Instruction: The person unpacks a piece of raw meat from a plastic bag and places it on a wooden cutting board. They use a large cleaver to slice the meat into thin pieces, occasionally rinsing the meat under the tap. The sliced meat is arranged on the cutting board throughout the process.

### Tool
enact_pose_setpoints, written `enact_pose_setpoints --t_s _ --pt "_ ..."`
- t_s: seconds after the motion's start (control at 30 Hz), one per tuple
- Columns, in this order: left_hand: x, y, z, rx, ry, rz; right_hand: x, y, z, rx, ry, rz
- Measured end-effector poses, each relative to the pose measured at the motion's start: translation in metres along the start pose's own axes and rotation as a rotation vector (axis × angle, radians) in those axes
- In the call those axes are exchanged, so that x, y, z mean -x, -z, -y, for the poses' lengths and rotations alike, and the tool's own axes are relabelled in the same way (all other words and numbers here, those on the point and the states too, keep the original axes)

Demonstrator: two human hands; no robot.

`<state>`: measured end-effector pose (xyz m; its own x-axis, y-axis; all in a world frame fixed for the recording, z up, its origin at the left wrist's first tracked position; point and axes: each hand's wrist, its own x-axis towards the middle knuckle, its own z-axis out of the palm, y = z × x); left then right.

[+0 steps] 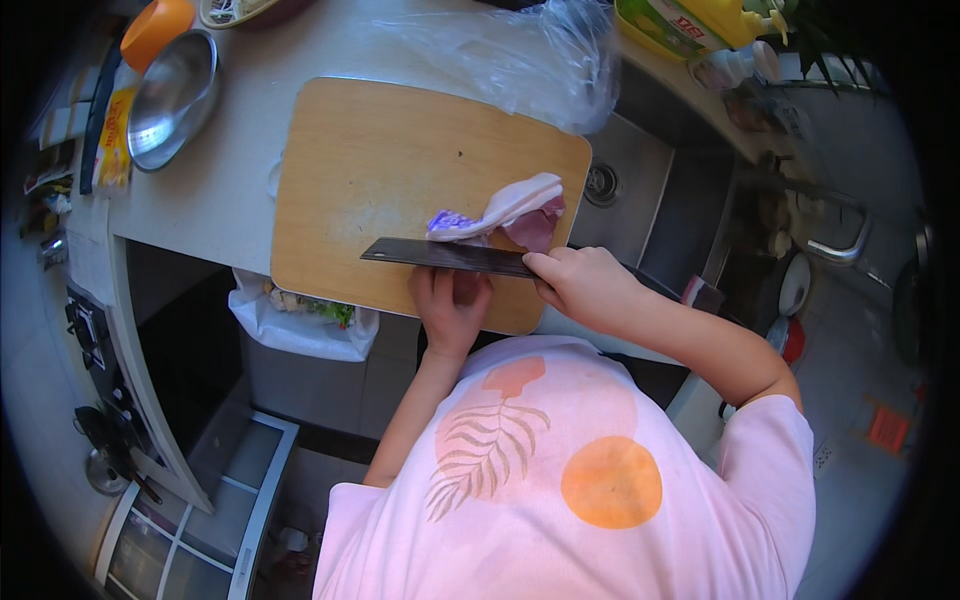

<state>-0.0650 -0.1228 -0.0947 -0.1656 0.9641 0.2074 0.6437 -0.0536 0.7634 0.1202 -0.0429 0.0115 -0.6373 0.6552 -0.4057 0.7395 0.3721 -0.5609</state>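
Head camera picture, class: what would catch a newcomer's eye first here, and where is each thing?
A wooden cutting board fills the middle of the pale counter, with a slab of raw pork near its right edge. The right hand grips a long dark cleaver lying level across the board's near side, while the left hand rests on the near edge just below the blade. A steel bowl sits at upper left.

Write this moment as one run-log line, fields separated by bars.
right hand: grips cleaver | left hand: on cutting board edge | raw meat: on board beyond blade | steel bowl: far left
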Motion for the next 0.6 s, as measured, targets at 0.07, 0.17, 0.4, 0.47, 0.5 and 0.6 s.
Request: enact_pose_setpoints --t_s 0.07,0.17,0.4,0.47,0.5,0.6 --pt "0.003 -0.003 0.004 0.033 -0.002 -0.019 -0.001 0.002 0.0 -0.006 0.002 0.028" --pt "0.004 -0.01 0.009 0.102 0.002 -0.066 -0.021 0.003 0.002 0.019 0.032 0.057" --pt "0.003 -0.013 0.008 0.14 0.072 -0.114 -0.034 -0.004 -0.01 -0.012 0.048 0.081" --pt "0.004 -0.016 0.01 0.136 0.071 -0.132 -0.034 -0.004 -0.014 -0.025 0.025 0.123" --pt "0.005 -0.017 0.011 0.133 0.055 -0.136 -0.036 -0.005 -0.016 -0.032 0.01 0.145" --pt "0.01 -0.019 0.017 0.147 0.025 -0.137 -0.044 -0.015 -0.018 -0.078 0.012 0.153"
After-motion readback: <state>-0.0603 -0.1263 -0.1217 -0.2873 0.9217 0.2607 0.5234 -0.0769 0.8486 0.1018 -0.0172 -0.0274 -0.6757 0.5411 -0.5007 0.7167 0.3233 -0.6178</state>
